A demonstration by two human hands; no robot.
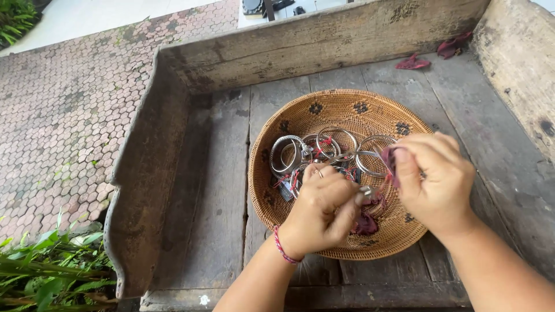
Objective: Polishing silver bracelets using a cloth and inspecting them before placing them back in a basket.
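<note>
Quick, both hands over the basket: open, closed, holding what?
Left hand: closed, pinching a small silver piece above the woven basket.
Right hand: closed, pinching a dark red cloth scrap.

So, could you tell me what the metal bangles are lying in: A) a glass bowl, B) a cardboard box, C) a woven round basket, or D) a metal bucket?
C: the silver bangles lie in a round woven basket on the wooden platform, with both hands working above it.
</note>
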